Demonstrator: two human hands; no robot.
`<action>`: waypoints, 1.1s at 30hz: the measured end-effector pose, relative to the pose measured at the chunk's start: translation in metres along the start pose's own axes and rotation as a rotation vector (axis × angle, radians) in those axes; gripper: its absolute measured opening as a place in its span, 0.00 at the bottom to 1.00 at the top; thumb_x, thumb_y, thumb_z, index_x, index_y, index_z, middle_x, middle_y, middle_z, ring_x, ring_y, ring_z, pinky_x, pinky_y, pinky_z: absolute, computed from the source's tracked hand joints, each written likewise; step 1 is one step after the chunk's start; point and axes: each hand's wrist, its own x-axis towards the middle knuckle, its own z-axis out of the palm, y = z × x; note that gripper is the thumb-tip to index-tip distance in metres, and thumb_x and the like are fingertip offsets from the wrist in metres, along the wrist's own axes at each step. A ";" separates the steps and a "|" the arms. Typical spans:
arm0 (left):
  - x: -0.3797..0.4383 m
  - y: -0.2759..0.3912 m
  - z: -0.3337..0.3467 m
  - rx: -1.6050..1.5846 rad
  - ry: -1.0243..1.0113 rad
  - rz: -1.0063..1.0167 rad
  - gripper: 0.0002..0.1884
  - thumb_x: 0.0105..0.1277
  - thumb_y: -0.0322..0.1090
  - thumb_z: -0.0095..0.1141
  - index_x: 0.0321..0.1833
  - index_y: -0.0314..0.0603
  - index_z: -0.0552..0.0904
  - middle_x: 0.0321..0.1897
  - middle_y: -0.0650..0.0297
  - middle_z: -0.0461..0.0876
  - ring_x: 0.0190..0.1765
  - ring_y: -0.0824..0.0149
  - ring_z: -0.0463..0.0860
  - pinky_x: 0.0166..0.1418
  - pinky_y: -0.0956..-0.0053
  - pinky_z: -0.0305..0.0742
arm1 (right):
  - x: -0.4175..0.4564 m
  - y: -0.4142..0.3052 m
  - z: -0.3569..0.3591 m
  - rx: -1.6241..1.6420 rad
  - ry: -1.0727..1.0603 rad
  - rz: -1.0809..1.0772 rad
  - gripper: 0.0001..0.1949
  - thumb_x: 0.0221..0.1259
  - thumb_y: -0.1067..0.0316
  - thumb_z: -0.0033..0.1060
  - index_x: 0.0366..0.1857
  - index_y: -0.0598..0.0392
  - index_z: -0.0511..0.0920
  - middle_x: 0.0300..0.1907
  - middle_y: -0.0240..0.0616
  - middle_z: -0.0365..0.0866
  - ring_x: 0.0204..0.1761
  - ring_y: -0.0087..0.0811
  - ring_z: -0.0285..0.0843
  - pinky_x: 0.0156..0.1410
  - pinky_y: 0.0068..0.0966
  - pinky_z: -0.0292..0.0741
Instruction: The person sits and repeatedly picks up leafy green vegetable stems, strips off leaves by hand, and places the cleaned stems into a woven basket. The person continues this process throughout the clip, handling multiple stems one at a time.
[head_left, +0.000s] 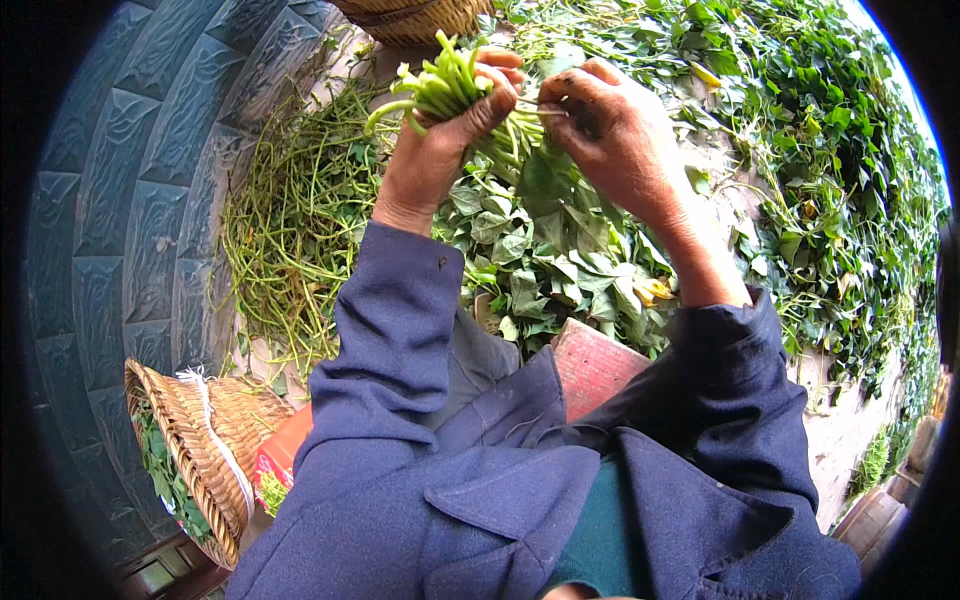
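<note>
My left hand (457, 139) is closed around a bunch of green leaf stalks (442, 90), their cut or broken ends sticking out past the thumb. Just to the right, my right hand (630, 135) has thumb and fingertips pinched on a thin stem (551, 111) that runs towards the bunch. Large green leaves (544, 184) hang below the stalks between the two hands, partly blurred. Under them lies a heap of broad loose leaves (555, 277), a few of them yellowed.
Bare, tangled vines (289, 217) lie at the left, beside a blue-grey tiled wall (150, 172). Leafy vines (840, 165) cover the right. A wicker basket (217, 427) holding leaves tilts at lower left, near a red box (281, 450). Another basket (412, 21) stands ahead; a worn red board (596, 367) is between my legs.
</note>
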 end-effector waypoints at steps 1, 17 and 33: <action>0.002 0.001 -0.002 0.059 0.016 0.017 0.14 0.57 0.37 0.59 0.42 0.36 0.77 0.41 0.65 0.77 0.44 0.74 0.74 0.48 0.80 0.68 | 0.000 0.000 -0.001 -0.007 0.001 -0.004 0.07 0.49 0.66 0.58 0.33 0.52 0.77 0.29 0.37 0.73 0.31 0.37 0.76 0.37 0.27 0.72; -0.005 -0.009 -0.008 -0.120 0.411 -0.083 0.10 0.54 0.35 0.62 0.36 0.40 0.79 0.28 0.67 0.80 0.30 0.75 0.77 0.36 0.81 0.72 | 0.013 0.056 -0.023 1.160 0.316 0.769 0.16 0.54 0.53 0.60 0.35 0.56 0.75 0.31 0.32 0.76 0.30 0.23 0.74 0.36 0.21 0.73; -0.005 0.003 0.012 0.139 0.345 -0.045 0.10 0.54 0.37 0.63 0.34 0.40 0.79 0.28 0.71 0.79 0.30 0.79 0.75 0.34 0.84 0.70 | -0.002 0.007 0.009 0.019 -0.037 0.048 0.07 0.49 0.64 0.59 0.32 0.49 0.81 0.26 0.39 0.76 0.30 0.38 0.75 0.36 0.32 0.72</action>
